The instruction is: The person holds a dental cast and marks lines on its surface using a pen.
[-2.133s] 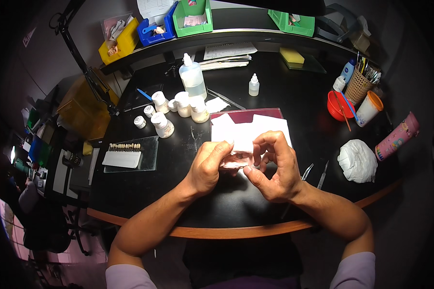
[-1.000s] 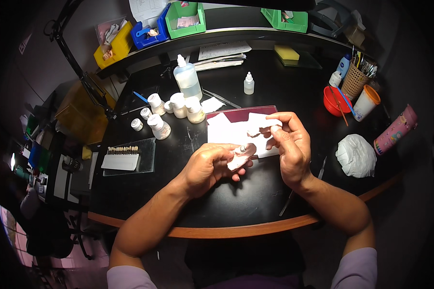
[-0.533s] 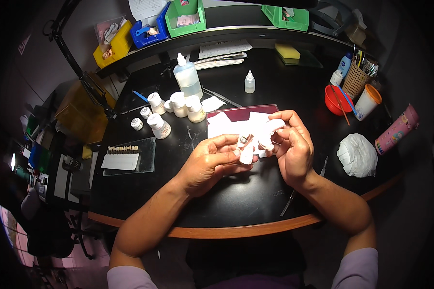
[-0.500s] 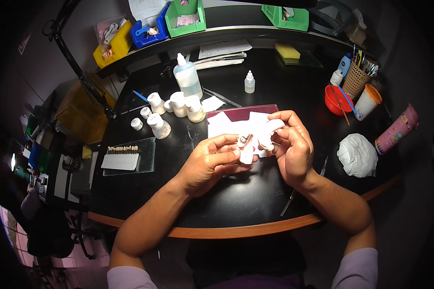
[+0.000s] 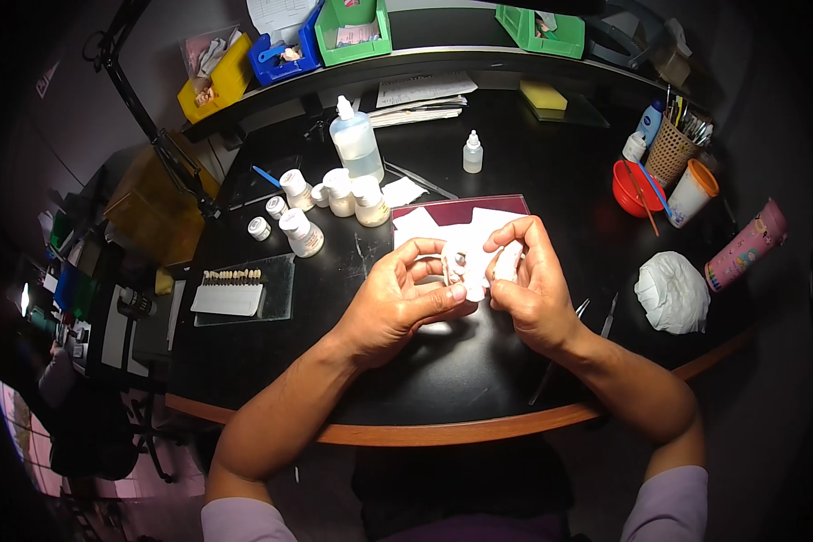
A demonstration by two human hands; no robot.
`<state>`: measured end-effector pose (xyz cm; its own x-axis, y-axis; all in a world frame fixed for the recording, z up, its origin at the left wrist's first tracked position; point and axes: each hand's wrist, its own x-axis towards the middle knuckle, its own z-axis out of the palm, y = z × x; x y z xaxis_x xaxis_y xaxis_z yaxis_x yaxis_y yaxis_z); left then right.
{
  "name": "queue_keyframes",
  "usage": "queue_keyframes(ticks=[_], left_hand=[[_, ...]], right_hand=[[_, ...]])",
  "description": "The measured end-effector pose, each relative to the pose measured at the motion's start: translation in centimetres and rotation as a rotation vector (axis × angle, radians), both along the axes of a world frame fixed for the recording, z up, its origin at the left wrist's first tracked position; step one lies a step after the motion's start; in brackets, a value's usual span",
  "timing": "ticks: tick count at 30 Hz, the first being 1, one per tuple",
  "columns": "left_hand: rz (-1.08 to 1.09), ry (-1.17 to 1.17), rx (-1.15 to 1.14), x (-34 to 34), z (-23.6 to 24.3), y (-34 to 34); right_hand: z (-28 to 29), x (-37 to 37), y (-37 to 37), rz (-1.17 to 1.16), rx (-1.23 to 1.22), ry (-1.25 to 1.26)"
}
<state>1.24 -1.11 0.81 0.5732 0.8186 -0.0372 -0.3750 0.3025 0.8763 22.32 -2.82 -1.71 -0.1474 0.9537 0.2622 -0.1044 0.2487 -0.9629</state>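
Over the middle of the black table, my left hand (image 5: 396,296) is closed around a white plaster dental cast (image 5: 455,269) with a dark shiny spot on one tooth. Close by on its right, my right hand (image 5: 542,303) grips a second pale plaster cast (image 5: 509,262) between thumb and fingers. Strong light washes out much of both pieces, so I cannot tell whether they touch. Beneath them lie white paper sheets (image 5: 415,221) on a dark red board (image 5: 453,210).
White-capped powder jars (image 5: 300,233) and a large clear bottle (image 5: 357,149) stand left of the board. A tooth shade guide (image 5: 229,298) lies on a glass slab. A red bowl (image 5: 635,194), crumpled white bag (image 5: 673,291) and pink bottle (image 5: 747,246) are at right. Thin tools (image 5: 612,314) lie beside my right wrist.
My right hand has turned its cast more upright and curled its fingers tighter. The cast in my left hand has rotated, showing its teeth and dark spot differently. The whole view has shifted slightly.
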Motion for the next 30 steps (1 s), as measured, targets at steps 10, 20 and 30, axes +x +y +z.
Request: queue_keyframes(ticks=[10, 20, 30], left_hand=[[0.059, 0.109, 0.154, -0.1, -0.6, 0.2], [0.073, 0.133, 0.166, 0.0, -0.6, 0.4], [0.050, 0.162, 0.189, -0.1, -1.0, 0.5]], right_hand=[[0.9, -0.5, -0.2, -0.237, 0.436, -0.352], [1.1, -0.3, 0.0, -0.128, 0.430, -0.278], [1.1, -0.3, -0.1, -0.079, 0.388, -0.240]])
